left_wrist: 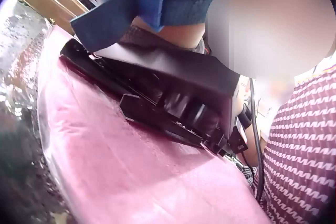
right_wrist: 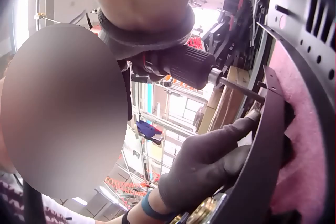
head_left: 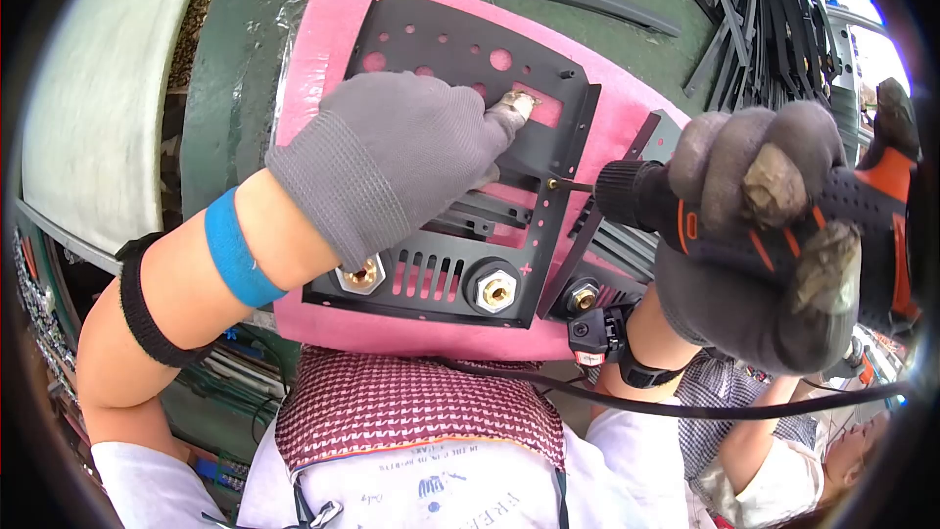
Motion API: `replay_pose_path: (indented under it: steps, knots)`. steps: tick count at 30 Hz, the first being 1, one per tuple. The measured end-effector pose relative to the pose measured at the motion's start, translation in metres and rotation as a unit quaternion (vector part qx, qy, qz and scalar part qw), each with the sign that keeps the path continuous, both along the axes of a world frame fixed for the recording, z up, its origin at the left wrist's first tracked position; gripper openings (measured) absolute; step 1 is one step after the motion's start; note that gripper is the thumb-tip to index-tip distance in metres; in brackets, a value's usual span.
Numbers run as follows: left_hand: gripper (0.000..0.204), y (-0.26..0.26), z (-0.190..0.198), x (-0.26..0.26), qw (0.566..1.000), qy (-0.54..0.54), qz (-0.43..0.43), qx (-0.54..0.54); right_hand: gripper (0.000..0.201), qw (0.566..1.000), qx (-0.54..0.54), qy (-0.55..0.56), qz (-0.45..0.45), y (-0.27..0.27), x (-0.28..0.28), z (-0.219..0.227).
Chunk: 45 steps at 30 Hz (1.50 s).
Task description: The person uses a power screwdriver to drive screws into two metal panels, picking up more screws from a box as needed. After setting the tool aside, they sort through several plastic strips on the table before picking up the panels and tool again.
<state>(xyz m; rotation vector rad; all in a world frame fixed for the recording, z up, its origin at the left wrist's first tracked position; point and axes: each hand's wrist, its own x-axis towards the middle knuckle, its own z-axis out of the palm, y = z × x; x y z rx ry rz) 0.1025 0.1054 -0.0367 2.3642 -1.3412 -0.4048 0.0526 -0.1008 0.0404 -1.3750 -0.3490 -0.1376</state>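
My gloved right hand (head_left: 759, 225) grips a black-and-orange power screwdriver (head_left: 700, 220). Its bit meets a small brass-coloured screw (head_left: 553, 183) at the side flange of a dark metal panel (head_left: 460, 29); the right wrist view shows the bit (right_wrist: 239, 86) reaching that flange (right_wrist: 268, 145). Across the panel lies my gloved left hand (head_left: 406, 142), one finger stretched beside a rectangular cutout; its other fingers are partly hidden. In the right wrist view the left hand (right_wrist: 202, 163) has its fingers against the flange, close to the bit tip.
Pink padding (head_left: 338, 15) lies beneath the panel on a green table (head_left: 230, 127). A second dark panel stands close at the right. Long dark strips (head_left: 578, 0) lie at the back. A black cable (head_left: 685, 409) crosses in front; another person is at lower right.
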Motion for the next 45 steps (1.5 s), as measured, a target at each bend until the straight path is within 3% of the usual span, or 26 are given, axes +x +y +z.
replay_pose_path:
  steps: [1, 3, 4, 5, 6, 7, 8, 9, 10, 11, 13, 15, 19, 21, 23, 27, 29, 33, 35, 36, 38, 45]
  knots:
    - [0.049, -0.016, 0.006, -0.009, 1.0, -0.008, 0.008, 0.017, 0.039, 1.0, 0.017, -0.008, 0.008, -0.021, -0.008, 0.0]
    - [0.043, -0.016, 0.008, -0.008, 0.999, 0.009, 0.036, 0.01, 0.033, 0.987, -0.148, -0.045, 0.031, -0.025, -0.011, 0.007]
    - [0.043, -0.016, 0.011, -0.007, 0.999, 0.003, 0.037, 0.008, 0.03, 0.966, -0.06, 0.215, -0.132, 0.013, -0.033, 0.044]
    - [0.038, -0.014, 0.013, -0.01, 0.985, 0.121, 0.093, -0.086, 0.033, 0.988, -0.064, -0.007, 0.141, -0.038, -0.014, 0.023]
    - [0.034, -0.014, 0.018, -0.012, 0.944, 0.236, 0.144, -0.178, 0.034, 0.995, -0.027, 0.007, 0.094, -0.029, -0.021, 0.03]
    - [0.034, -0.01, 0.027, -0.014, 0.945, 0.231, 0.143, -0.18, 0.036, 0.999, 0.009, 0.02, 0.046, -0.017, -0.03, 0.037]
    - [0.033, -0.005, 0.045, -0.014, 0.832, 0.469, 0.235, -0.18, 0.035, 0.999, 0.024, 0.029, 0.001, -0.012, -0.034, 0.04]
    - [0.033, -0.002, 0.055, -0.013, 0.655, 0.669, 0.309, -0.166, 0.035, 0.999, 0.023, 0.023, 0.001, -0.008, -0.034, 0.041]
    - [0.038, 0.001, 0.043, -0.018, 0.619, 0.705, 0.302, -0.169, 0.033, 0.998, 0.05, 0.02, 0.033, -0.006, -0.035, 0.04]
    - [0.038, 0.001, 0.043, -0.023, 0.623, 0.701, 0.301, -0.171, 0.031, 0.995, 0.077, 0.018, 0.065, -0.004, -0.035, 0.04]
    - [0.04, 0.003, 0.047, -0.036, 0.567, 0.727, 0.321, -0.215, 0.03, 0.993, 0.086, 0.025, 0.079, 0.004, -0.043, 0.046]
    - [0.041, 0.003, 0.047, -0.043, 0.572, 0.713, 0.332, -0.234, 0.03, 0.983, 0.159, 0.019, -0.089, 0.026, -0.055, 0.046]
    - [0.038, 0.005, 0.057, -0.049, 0.586, 0.698, 0.313, -0.266, 0.032, 0.984, 0.172, -0.036, 0.026, 0.021, -0.043, 0.045]
    - [0.039, 0.007, 0.063, -0.049, 0.587, 0.693, 0.321, -0.269, 0.032, 0.983, 0.175, -0.049, 0.028, 0.025, -0.041, 0.05]
    - [0.043, 0.013, 0.048, -0.046, 0.558, 0.738, 0.281, -0.256, 0.032, 0.981, 0.181, -0.06, 0.022, 0.033, -0.041, 0.042]
    - [0.045, 0.01, 0.049, -0.049, 0.576, 0.712, 0.303, -0.263, 0.033, 0.978, 0.196, -0.074, -0.008, 0.04, -0.044, 0.042]
    - [0.048, 0.015, 0.047, -0.05, 0.596, 0.703, 0.27, -0.277, 0.035, 0.973, 0.211, -0.077, -0.056, 0.044, -0.046, 0.044]
    - [0.05, 0.015, 0.047, -0.05, 0.581, 0.716, 0.283, -0.264, 0.037, 0.972, 0.218, -0.065, -0.054, 0.042, -0.049, 0.046]
    - [0.048, 0.013, 0.039, -0.053, 0.526, 0.741, 0.264, -0.323, 0.038, 0.973, 0.211, -0.084, -0.041, 0.04, -0.049, 0.045]
    - [0.048, 0.014, 0.039, -0.053, 0.527, 0.74, 0.264, -0.324, 0.038, 0.973, 0.212, -0.085, -0.04, 0.041, -0.048, 0.045]
    - [0.049, 0.014, 0.04, -0.051, 0.486, 0.759, 0.277, -0.332, 0.037, 0.968, 0.223, -0.104, -0.051, 0.045, -0.048, 0.045]
    - [0.047, 0.011, 0.051, -0.056, 0.531, 0.712, 0.291, -0.356, 0.033, 0.958, 0.257, -0.087, -0.096, 0.053, -0.046, 0.046]
